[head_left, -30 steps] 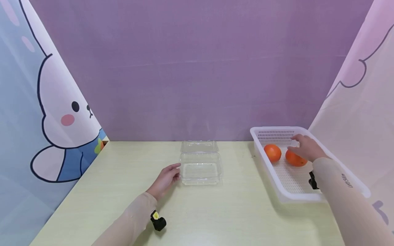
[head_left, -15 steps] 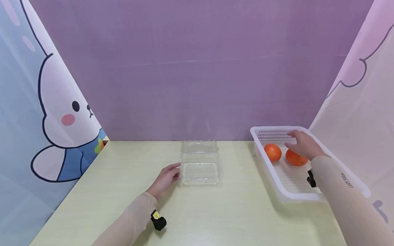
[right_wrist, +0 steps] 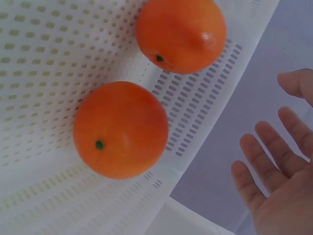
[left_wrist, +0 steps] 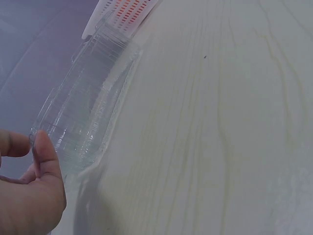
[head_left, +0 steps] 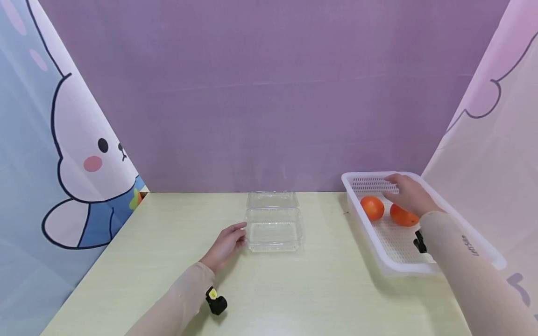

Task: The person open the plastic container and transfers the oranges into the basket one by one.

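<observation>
A clear plastic clamshell box (head_left: 275, 247) stands with its lid folded back near the middle of the table. At its left side, my left hand (head_left: 224, 248) pinches the rim between thumb and finger, as the left wrist view shows at close range. Two oranges lie in the white perforated basket: the left orange (head_left: 372, 208) in full sight, the right orange (head_left: 401, 216) partly covered by my right hand (head_left: 412, 195). That hand hovers over the basket, fingers apart and holding nothing. Both fruits show green stem ends in the right wrist view.
The white basket (head_left: 388, 267) sits at the table's right, its long side walls slanting toward the back. Behind the pale wooden table (head_left: 319, 294) hangs a purple cloth (head_left: 269, 102). Printed curtains (head_left: 84, 186) close off both sides.
My right hand has drifted a little to the left and back above the basket, passing over the right orange. The left hand, the clamshell box and the oranges stay in place.
</observation>
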The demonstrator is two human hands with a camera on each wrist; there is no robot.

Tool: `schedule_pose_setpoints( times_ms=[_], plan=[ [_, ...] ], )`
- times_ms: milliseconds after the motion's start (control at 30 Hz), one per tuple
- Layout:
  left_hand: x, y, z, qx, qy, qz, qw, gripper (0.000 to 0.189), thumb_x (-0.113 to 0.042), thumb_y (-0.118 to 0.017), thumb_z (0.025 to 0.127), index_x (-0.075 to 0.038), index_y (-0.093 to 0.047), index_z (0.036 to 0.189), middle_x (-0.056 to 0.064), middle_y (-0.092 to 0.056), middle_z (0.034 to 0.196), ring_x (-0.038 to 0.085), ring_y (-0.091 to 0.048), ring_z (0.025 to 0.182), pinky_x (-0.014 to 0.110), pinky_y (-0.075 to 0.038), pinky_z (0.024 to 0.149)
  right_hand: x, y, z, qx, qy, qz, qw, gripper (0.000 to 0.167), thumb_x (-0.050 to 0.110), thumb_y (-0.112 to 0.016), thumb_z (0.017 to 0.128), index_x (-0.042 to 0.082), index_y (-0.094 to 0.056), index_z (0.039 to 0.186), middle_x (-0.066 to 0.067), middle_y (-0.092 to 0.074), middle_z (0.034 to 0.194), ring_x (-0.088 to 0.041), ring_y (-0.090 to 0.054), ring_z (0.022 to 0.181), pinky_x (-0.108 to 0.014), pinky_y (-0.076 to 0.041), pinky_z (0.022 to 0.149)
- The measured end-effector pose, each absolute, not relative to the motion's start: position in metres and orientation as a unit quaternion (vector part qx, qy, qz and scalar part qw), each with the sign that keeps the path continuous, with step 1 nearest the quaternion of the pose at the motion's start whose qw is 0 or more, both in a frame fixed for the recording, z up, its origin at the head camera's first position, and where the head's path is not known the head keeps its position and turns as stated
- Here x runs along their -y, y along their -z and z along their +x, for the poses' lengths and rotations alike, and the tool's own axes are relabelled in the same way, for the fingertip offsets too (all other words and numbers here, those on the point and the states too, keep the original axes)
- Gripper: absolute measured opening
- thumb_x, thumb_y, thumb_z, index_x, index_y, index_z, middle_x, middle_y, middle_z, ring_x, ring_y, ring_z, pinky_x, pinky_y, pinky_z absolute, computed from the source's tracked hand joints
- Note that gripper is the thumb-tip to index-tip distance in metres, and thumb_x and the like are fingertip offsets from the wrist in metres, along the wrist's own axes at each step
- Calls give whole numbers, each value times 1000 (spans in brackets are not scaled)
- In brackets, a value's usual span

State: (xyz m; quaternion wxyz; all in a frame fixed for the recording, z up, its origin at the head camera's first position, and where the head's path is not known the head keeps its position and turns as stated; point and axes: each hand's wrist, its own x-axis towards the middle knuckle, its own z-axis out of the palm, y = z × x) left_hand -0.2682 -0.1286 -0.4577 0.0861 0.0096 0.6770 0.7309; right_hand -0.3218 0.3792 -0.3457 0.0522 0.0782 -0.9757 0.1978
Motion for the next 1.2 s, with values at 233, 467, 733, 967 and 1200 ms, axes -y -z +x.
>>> schedule_pose_setpoints(
  times_ms=[233, 467, 733, 967, 1200],
  plan=[
    [128, 460, -271, -678, -730, -1, 86, 44, -6, -44, 104, 11, -40, 145, 15, -50, 107, 18, -51, 93, 25, -48, 81, -366, 338, -322, 974, -204, 78, 54, 60, 33, -63, 98, -2, -45, 143, -30, -48, 137, -49, -43, 122, -69, -36, 101],
    [127, 460, -271, -680, -728, -1, 85, 45, -6, -44, 104, 12, -39, 145, 14, -50, 106, 19, -51, 93, 25, -49, 82, -354, 331, -321, 972, -217, 80, 43, 64, 40, -63, 98, 2, -45, 145, -29, -44, 143, -49, -42, 125, -70, -37, 101],
    [126, 460, -272, -680, -728, -2, 85, 45, -6, -44, 104, 12, -39, 145, 15, -50, 108, 19, -51, 94, 25, -48, 82, -345, 329, -323, 969, -227, 87, 47, 61, 39, -62, 98, 3, -46, 145, -26, -45, 142, -46, -43, 124, -69, -37, 101],
    [125, 460, -273, -679, -729, -5, 85, 44, -5, -44, 104, 12, -40, 145, 14, -50, 107, 18, -51, 92, 24, -48, 81, -339, 325, -324, 967, -218, 114, 63, 55, 33, -60, 99, 0, -49, 141, -26, -49, 137, -44, -45, 121, -65, -39, 100],
    [125, 460, -273, -679, -729, -2, 85, 44, -5, -44, 104, 12, -40, 145, 14, -49, 106, 18, -51, 92, 26, -48, 82, -329, 319, -323, 964, -218, 133, 68, 50, 29, -62, 100, 0, -51, 139, -25, -52, 136, -42, -47, 121, -63, -41, 100]
  ],
)
